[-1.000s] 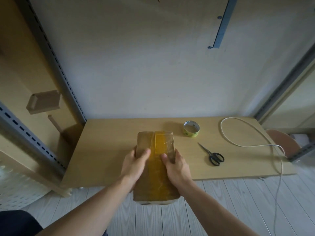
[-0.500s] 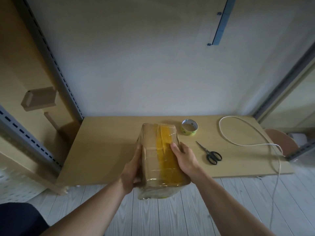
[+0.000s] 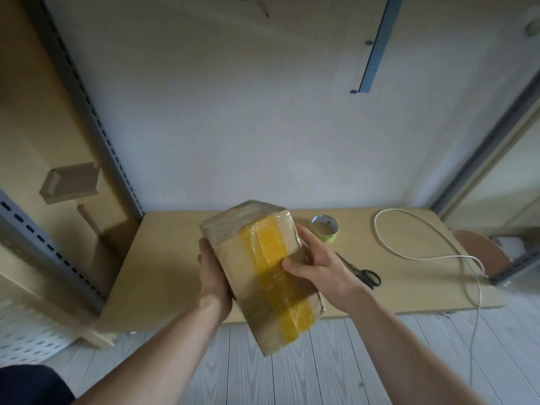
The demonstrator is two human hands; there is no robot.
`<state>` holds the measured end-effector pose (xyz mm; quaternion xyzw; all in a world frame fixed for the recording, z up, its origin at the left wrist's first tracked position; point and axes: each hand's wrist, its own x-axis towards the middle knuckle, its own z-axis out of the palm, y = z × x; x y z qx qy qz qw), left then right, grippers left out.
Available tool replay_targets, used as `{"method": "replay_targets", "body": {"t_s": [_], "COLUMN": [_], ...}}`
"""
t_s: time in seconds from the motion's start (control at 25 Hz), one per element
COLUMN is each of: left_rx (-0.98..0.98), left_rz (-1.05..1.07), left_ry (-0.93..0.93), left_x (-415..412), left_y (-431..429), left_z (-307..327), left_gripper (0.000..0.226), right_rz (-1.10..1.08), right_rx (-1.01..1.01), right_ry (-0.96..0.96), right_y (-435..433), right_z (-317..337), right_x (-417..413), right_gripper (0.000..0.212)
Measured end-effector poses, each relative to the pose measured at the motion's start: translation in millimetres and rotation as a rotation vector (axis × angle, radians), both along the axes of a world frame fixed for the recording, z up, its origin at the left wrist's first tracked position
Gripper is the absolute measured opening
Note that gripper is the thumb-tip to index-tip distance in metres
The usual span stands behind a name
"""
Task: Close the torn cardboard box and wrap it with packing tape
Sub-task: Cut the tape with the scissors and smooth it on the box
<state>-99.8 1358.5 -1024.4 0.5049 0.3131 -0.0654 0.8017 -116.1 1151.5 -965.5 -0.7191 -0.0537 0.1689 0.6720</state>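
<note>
A brown cardboard box (image 3: 257, 276), closed and wrapped in clear tape with a yellow strip down its length, is held tilted in the air above the front edge of the low wooden table (image 3: 163, 258). My left hand (image 3: 213, 276) grips its left side from below. My right hand (image 3: 321, 270) holds the right side, thumb pressed on the yellow strip. A roll of packing tape (image 3: 325, 228) lies on the table behind my right hand.
Black scissors (image 3: 363, 274) lie on the table right of the box. A white cable (image 3: 409, 252) loops over the table's right part and hangs to the floor. Metal shelf rails stand at left and right; a wall is close behind.
The box has been lifted higher off the table and turned, its far end tipping left. My right thumb has slid onto the yellow strip, and my left hand has moved under the left side.
</note>
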Motion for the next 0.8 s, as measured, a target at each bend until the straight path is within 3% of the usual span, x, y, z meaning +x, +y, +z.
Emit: {"method": "replay_targets", "body": {"t_s": [0.16, 0.24, 0.32, 0.4, 0.48, 0.6, 0.72, 0.8], "left_rx": [0.072, 0.039, -0.019, -0.029, -0.005, 0.158, 0.478, 0.757], "left_rz": [-0.086, -0.236, -0.324, -0.371, -0.441, -0.607, -0.63, -0.66], "left_ry": [0.046, 0.033, -0.046, -0.102, -0.149, -0.232, -0.299, -0.375], "left_x": [-2, 1, -4, -11, -15, -19, -25, -27], "left_y": [7, 8, 12, 21, 32, 35, 20, 16], "left_z": [43, 55, 64, 65, 62, 70, 66, 55], "left_gripper": [0.063, 0.067, 0.054, 0.039, 0.034, 0.039, 0.03, 0.038], "right_rz": [-0.002, -0.043, -0.066, -0.105, -0.215, -0.381, -0.389, -0.42], "right_rx": [0.033, 0.09, 0.194, 0.283, 0.166, -0.086, -0.363, -0.751], "right_ry": [-0.051, -0.026, 0.037, 0.162, 0.184, 0.023, -0.058, -0.131], "right_y": [4, 4, 0, 1, 14, 43, 56, 67], "right_z": [-13, -21, -23, -25, -32, -30, -11, -3], "right_x": [-9, -15, -17, -20, -21, -15, -1, -1], "right_gripper": [0.065, 0.055, 0.029, 0.038, 0.052, 0.092, 0.087, 0.089]}}
